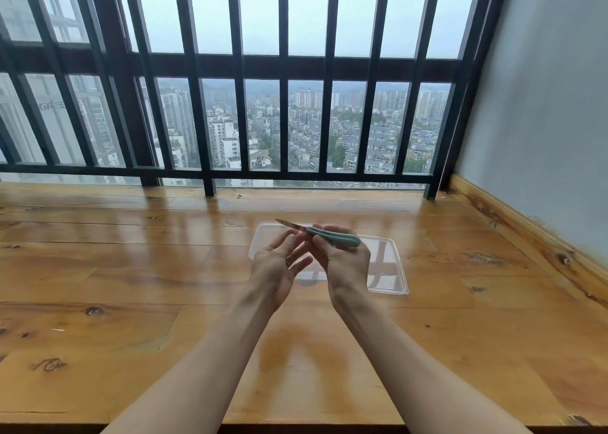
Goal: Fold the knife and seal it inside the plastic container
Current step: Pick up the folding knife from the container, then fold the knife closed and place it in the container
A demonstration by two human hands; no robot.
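Knife (324,233) unfolded, above plastic container (388,269). Right hand (348,259) clamped around green handle; left hand (279,262) loose, empty, beside blade. Best: push blade spine, fingers off edge.

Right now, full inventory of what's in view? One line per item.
knife: 1, green handle, blade unfolded and pointing left, held above the container
plastic container: 1, clear, on the wooden surface, partly behind the hands
wooden surface: 1, glossy tan planks, under everything
window bars: many, black, at the far edge
wall: 1, pale grey, right
right hand: 1, grip closed on the knife handle
left hand: 1, fingers open beside the blade
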